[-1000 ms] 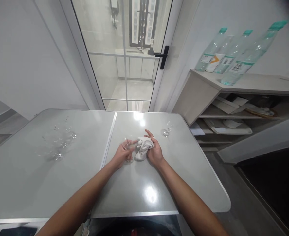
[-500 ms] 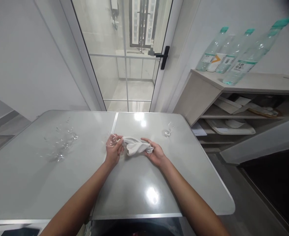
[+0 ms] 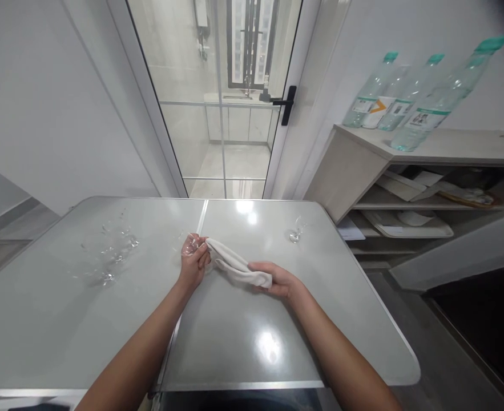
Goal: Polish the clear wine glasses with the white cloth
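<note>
A strip of white cloth (image 3: 238,264), loosely folded lengthwise, stretches between my two hands just over the table (image 3: 238,331). My left hand (image 3: 194,260) is closed, pinching its upper left end. Clear crinkled plastic film (image 3: 190,244) shows at the fingers of that same hand. At the lower right end, my right hand (image 3: 277,278) is wrapped around the cloth, thumb on top and fingers beneath. What kind of cloth item it is cannot be made out.
Crumpled clear plastic (image 3: 110,260) lies on the table's left half, and a smaller plastic scrap (image 3: 295,236) toward the back right. Several green-capped bottles (image 3: 423,117) stand on a shelf unit (image 3: 363,157) at right. Behind the table is a glass door (image 3: 192,137).
The cloth has gone from a twisted bundle to a longer, straighter strip. My right hand has moved down and slightly right with its end; the left has shifted slightly left.
</note>
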Demonstrator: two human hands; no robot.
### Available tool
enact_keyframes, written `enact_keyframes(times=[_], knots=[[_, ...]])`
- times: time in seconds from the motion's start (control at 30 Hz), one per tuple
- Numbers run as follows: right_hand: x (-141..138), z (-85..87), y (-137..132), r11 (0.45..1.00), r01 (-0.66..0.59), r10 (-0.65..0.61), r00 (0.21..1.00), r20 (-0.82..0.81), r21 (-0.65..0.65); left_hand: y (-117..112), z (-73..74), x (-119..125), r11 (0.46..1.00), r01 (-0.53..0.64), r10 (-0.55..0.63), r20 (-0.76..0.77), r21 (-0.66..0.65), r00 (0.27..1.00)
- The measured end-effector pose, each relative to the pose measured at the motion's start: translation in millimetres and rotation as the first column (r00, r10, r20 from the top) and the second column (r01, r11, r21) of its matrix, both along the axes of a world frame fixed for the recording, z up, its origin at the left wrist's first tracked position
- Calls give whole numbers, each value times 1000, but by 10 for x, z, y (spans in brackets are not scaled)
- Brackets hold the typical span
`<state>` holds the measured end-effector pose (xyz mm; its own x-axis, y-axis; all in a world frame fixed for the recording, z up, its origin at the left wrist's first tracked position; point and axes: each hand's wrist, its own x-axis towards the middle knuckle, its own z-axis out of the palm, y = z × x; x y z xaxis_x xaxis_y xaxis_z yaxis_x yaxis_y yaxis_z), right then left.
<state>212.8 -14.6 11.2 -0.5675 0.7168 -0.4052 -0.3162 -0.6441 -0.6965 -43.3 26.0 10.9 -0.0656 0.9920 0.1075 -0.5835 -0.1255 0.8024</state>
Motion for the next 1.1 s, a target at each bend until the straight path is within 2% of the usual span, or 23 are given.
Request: enact_keyframes(times=[0.07,0.13,0.17,0.27,0.33,0.4,0.47,0.53,0.57,0.63,0.7,0.8,0.87,0.93,1.0,1.07,1.1], knots=[[-14,33,-10,986,60,-65,998,27,155,5,8,-7,1000,-3,3,14,3,1000],[-28,63,-8,935,205,-216,976,5,290,21,6,-7,1000,-21,21,-5,-3,1000],[-33,72,-3,911,263,-273,962,-14,318,29,-1,-4,999,-32,32,-26,-10,999],[-39,71,33,890,369,-366,928,-63,268,42,-38,19,999,-36,35,-109,-7,993],[-31,65,61,886,429,-421,903,-86,175,32,-68,28,999,-5,14,-171,52,985],[-11,73,73,855,511,-501,858,-111,94,4,-90,20,989,45,-3,-277,144,961],[9,97,52,804,590,-574,804,-156,78,-37,-101,1,967,97,26,-470,235,882],[14,116,0,753,640,-606,766,-215,154,-79,-104,-12,939,152,108,-682,310,723],[8,116,-32,740,636,-593,770,-235,218,-96,-105,-11,923,180,158,-760,341,630],[-22,85,-86,738,556,-514,830,-214,383,-117,-109,2,886,227,259,-838,404,481],[-62,20,-110,726,398,-430,899,-82,561,-120,-115,19,845,257,353,-851,469,389],[-105,-97,-95,633,186,-435,888,146,752,-109,-124,25,779,297,475,-828,553,298],[-116,-160,-80,576,133,-508,832,225,807,-108,-125,20,753,352,493,-831,556,259],[-130,-210,-79,549,155,-594,764,253,821,-119,-120,23,744,389,484,-839,544,248],[-160,-248,-94,535,201,-661,704,258,821,-138,-104,36,753,366,479,-837,547,265],[-202,-271,-117,533,200,-668,696,263,822,-158,-77,51,769,319,475,-829,554,295],[-223,-276,-127,536,173,-643,717,267,826,-167,-60,57,776,298,472,-825,556,311]])
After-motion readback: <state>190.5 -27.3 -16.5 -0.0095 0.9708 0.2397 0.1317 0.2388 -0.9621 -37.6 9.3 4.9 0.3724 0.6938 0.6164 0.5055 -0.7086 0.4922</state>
